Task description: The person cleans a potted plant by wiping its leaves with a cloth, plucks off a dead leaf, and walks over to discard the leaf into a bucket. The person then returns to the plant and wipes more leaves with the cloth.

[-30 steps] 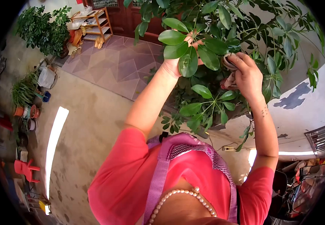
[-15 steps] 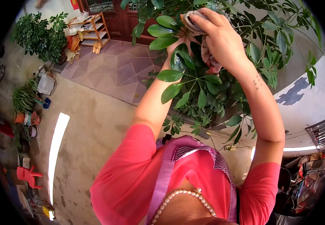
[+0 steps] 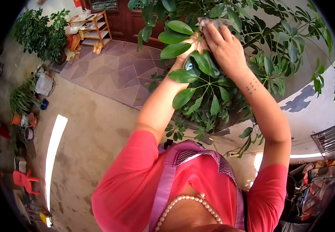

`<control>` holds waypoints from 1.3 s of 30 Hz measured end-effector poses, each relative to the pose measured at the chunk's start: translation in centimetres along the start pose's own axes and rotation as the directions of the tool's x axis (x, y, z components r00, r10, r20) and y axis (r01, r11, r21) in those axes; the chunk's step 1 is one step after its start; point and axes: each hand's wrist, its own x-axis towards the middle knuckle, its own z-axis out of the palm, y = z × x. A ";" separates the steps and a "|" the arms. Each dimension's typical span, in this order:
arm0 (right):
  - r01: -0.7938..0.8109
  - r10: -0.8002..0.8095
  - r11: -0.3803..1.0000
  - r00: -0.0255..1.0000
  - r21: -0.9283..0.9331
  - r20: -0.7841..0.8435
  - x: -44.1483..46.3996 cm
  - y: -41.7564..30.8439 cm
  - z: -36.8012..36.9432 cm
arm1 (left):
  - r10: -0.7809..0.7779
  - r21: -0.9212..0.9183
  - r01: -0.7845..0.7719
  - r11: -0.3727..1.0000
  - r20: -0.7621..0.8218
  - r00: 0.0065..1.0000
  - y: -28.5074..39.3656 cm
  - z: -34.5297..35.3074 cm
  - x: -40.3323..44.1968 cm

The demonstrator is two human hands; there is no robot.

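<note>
A leafy plant (image 3: 210, 112) with glossy green leaves fills the upper middle and right. My left hand (image 3: 192, 48) is under a whorl of large leaves (image 3: 175, 50), partly hidden by them; how its fingers close there is not clear. Close to its right, my right hand (image 3: 226, 46) presses a greyish cloth (image 3: 217, 22) with bent fingers at the top of the same whorl. The cloth sticks out above the fingertips, against the leaves.
A wooden shoe rack (image 3: 98, 31) and another bushy plant (image 3: 40, 34) stand at the upper left. Flower pots (image 3: 32, 120) and a red chair (image 3: 26, 181) line the left side. A peeling wall (image 3: 298, 98) rises at right, above cluttered items (image 3: 310, 189).
Over the last second, my right hand has moved up and left with the cloth, from beside the whorl to its upper edge. My left hand stays under the leaves.
</note>
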 end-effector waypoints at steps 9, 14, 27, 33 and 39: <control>-0.262 0.205 0.960 0.893 0.094 0.401 -2.1 4.7 0.2 | -0.227 -0.078 0.226 0.971 -0.004 0.974 -0.3 5.1 -3.1; -0.353 0.354 0.900 0.934 0.254 0.046 -1.3 5.7 -4.5 | -0.100 0.135 0.109 0.985 -0.070 0.992 -2.4 4.9 -2.5; -0.353 -0.138 0.692 0.791 0.629 0.596 3.9 0.7 -0.8 | 0.407 0.947 -0.138 -0.290 0.253 0.877 -12.1 3.8 -1.7; -0.605 0.215 0.727 0.649 0.323 0.730 0.8 5.3 2.1 | 0.106 0.931 -0.205 0.303 0.181 0.978 -4.0 0.4 -5.1; -0.549 0.216 0.658 0.793 0.515 0.569 -0.2 5.5 2.4 | 0.071 0.210 0.092 0.973 -0.658 0.750 3.0 -6.8 -5.5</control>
